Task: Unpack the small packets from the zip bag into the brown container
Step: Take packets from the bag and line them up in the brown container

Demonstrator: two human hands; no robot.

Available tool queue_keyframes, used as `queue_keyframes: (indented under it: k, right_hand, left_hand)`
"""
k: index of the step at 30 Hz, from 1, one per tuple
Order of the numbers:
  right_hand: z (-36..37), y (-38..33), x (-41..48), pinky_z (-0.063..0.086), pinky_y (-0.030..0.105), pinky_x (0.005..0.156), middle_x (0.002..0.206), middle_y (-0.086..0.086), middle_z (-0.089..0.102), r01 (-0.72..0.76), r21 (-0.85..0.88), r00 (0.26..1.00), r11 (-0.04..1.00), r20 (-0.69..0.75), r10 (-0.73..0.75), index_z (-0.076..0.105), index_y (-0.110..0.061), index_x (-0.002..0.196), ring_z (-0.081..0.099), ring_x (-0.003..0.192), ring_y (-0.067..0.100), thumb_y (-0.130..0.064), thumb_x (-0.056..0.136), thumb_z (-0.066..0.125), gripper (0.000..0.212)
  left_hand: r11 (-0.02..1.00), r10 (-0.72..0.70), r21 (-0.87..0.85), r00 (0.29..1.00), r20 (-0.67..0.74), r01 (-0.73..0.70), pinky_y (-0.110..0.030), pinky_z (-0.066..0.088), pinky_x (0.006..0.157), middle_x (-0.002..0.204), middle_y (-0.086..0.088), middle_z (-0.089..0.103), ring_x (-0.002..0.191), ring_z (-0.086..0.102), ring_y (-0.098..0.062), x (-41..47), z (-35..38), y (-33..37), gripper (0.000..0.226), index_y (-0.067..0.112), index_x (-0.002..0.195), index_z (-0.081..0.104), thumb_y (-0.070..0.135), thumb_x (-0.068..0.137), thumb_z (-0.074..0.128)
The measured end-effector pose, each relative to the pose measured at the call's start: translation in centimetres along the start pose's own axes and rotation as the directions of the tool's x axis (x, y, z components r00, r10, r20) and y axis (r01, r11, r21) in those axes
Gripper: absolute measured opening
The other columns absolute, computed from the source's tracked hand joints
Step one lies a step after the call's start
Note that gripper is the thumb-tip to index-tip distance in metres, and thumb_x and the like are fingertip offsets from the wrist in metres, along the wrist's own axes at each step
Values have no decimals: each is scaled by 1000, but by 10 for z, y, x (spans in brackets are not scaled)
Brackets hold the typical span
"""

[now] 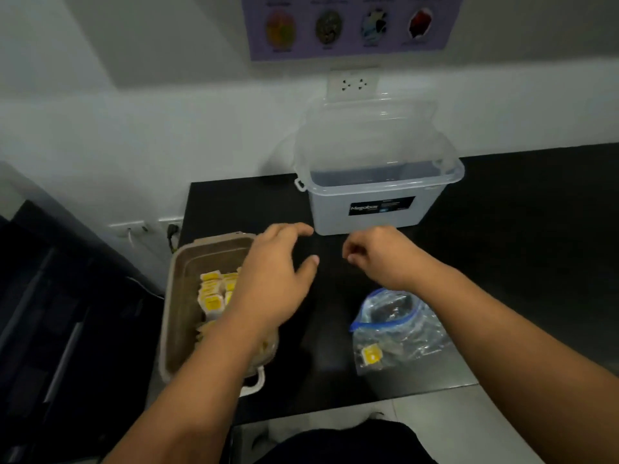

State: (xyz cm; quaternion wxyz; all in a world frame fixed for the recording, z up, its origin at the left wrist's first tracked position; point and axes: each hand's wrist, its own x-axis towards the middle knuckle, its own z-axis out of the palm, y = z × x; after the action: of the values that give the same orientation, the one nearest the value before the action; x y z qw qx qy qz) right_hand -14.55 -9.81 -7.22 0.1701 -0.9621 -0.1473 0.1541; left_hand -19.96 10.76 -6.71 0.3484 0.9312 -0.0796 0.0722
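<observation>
Both grips empty mid-frame, left hand spread, right hand loosely curled; one packet in zip bag lower right: best pin bag, pinch packet, drop into brown container lower left.

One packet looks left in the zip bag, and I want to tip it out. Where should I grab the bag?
Probably pinch the zip bag at its near closed edge, beside the yellow packet, coming from the person's side. Its blue zip mouth gapes at the far end, so lifting there should slide the packet out.
</observation>
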Motion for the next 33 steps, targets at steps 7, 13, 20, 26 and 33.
queue_keyframes:
  k: [7, 13, 20, 26, 33]
  right_hand:
    - [33, 74, -15, 56, 33, 86, 101, -7, 67, -60, 65, 934, 996, 357, 33, 67, -35, 95, 66, 92, 9, -21, 100, 59, 17]
    - [72, 91, -5, 56, 34, 82, 96, 0, 70, -22, -30, 876, 999, 481, 34, 74, -21, 91, 66, 86, 17, -16, 94, 64, 12]
    - [85, 96, 8, 50, 32, 70, 79, 3, 65, -34, -121, 799, 992, 592, 100, 65, -21, 73, 60, 70, 20, -39, 95, 68, 28]
    - [75, 102, 4, 55, 39, 98, 113, 5, 70, 92, -142, 757, 986, 652, 23, 75, -19, 117, 67, 104, 23, -15, 95, 64, 25]
    - [68, 110, 3, 50, 39, 101, 122, 0, 62, 81, -58, 745, 995, 667, -22, 63, -32, 134, 60, 108, 18, -17, 95, 64, 42]
  left_hand:
    - [966, -92, 255, 853, 513, -50, -34, 49, 99, 129, 5, 50, 117, 51, -16, -6, 118, 22, 50, 30, 129, 61, 38, 83, 77]
    - [911, -204, 401, 737, 645, -98, -44, 48, 104, 150, -4, 26, 129, 41, -27, -33, 167, -2, 75, 26, 142, 46, 48, 77, 78]
    - [957, -116, 282, 813, 570, -61, -34, 54, 84, 116, 1, 53, 96, 59, -17, -41, 181, -6, 39, 23, 114, 62, 31, 80, 77]
    - [981, -88, 192, 878, 470, -5, -19, 47, 75, 105, 13, 47, 84, 55, -4, -36, 180, -2, 24, 30, 97, 59, 30, 81, 77]
    - [984, -93, 174, 912, 399, 24, -21, 51, 77, 117, 7, 43, 88, 59, -10, -36, 185, 2, 36, 19, 110, 61, 30, 81, 78]
